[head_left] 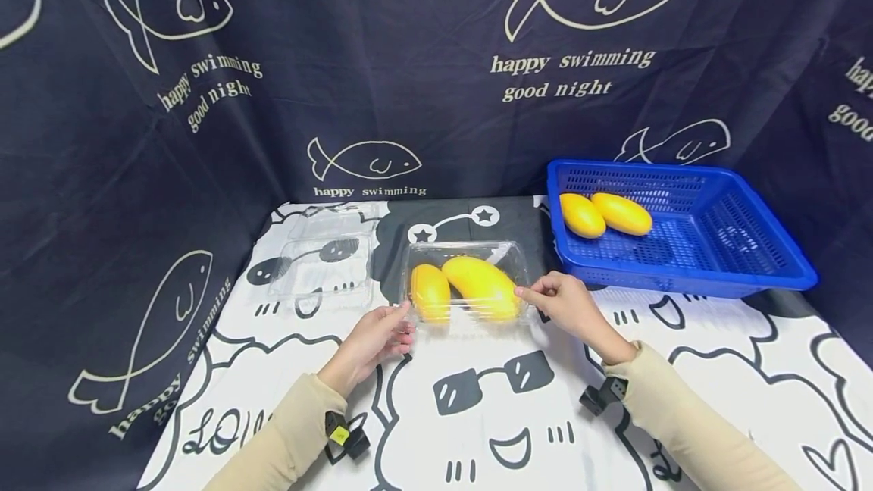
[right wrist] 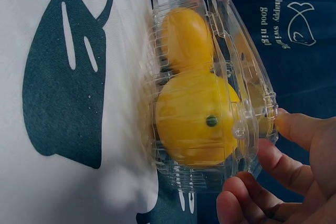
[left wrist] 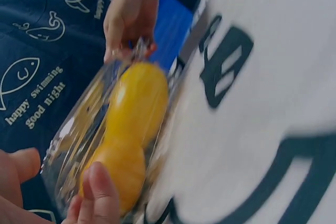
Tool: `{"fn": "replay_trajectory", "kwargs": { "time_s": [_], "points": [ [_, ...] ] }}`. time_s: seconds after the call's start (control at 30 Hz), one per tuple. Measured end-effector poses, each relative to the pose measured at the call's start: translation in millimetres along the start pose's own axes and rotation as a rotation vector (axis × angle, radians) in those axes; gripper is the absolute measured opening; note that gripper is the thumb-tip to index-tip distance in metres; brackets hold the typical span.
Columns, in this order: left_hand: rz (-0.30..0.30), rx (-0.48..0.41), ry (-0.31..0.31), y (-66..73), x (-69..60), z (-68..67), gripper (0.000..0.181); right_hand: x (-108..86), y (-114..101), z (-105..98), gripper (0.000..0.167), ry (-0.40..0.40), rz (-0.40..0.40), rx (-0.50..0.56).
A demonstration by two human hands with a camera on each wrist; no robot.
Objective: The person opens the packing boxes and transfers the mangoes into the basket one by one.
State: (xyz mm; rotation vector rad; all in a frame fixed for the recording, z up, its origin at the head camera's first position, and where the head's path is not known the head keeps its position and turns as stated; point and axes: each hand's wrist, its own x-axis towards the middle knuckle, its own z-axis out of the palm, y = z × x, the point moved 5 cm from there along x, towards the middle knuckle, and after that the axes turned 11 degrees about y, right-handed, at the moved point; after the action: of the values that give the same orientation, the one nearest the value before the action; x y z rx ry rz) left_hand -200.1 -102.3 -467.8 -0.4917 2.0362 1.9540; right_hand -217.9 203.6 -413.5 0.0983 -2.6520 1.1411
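A clear plastic clamshell box stands on the tabletop with its lid down. Inside lie two yellow mango-shaped fruits: the smaller one at the left, the larger one at the right, with a small green stem spot in the right wrist view. My left hand holds the box's left front corner, thumb by the lid edge and fingers against the front wall. At the other end, my right hand pinches the rim between thumb and fingers, also seen close up in the right wrist view.
A blue perforated basket stands at the back right, holding two more yellow fruits. To the left lies another clear plastic box, spread open. Dark printed curtains hang behind and at both sides of the patterned tablecloth.
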Motion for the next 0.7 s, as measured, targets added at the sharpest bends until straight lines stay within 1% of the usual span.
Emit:
{"fn": "replay_trajectory", "kwargs": {
  "time_s": [0.1, 0.17, 0.23, 0.33, 0.43, 0.57, 0.7],
  "points": [
    [-0.057, -0.124, 0.005, -4.9, -5.9, 3.8, 0.057, -1.6, 0, -1, 0.029, 0.001, -0.011, -0.013],
    [-0.083, -0.204, 0.006, -7.2, -9.9, 6.7, 0.058, -2.9, -1, -1, 0.028, -0.009, -0.016, -0.018],
    [-0.094, -0.252, -0.007, -8.0, -14.1, 10.4, 0.056, -4.4, -1, -3, 0.027, -0.024, -0.025, -0.023],
    [-0.102, -0.256, -0.042, -8.6, -19.1, 15.9, 0.047, -6.8, -3, -5, 0.022, -0.04, -0.065, -0.039],
    [-0.109, -0.238, -0.075, -10.0, -22.4, 20.7, 0.038, -9.9, -4, -7, 0.015, -0.05, -0.131, -0.054],
    [-0.114, -0.224, -0.118, -12.8, -24.8, 27.7, 0.039, -14.5, -4, -6, 0.008, -0.046, -0.197, -0.057],
    [-0.114, -0.25, -0.158, -15.1, -26.5, 38.5, 0.037, -17.5, -5, -6, 0.007, -0.024, -0.221, -0.083]
  ]
}}
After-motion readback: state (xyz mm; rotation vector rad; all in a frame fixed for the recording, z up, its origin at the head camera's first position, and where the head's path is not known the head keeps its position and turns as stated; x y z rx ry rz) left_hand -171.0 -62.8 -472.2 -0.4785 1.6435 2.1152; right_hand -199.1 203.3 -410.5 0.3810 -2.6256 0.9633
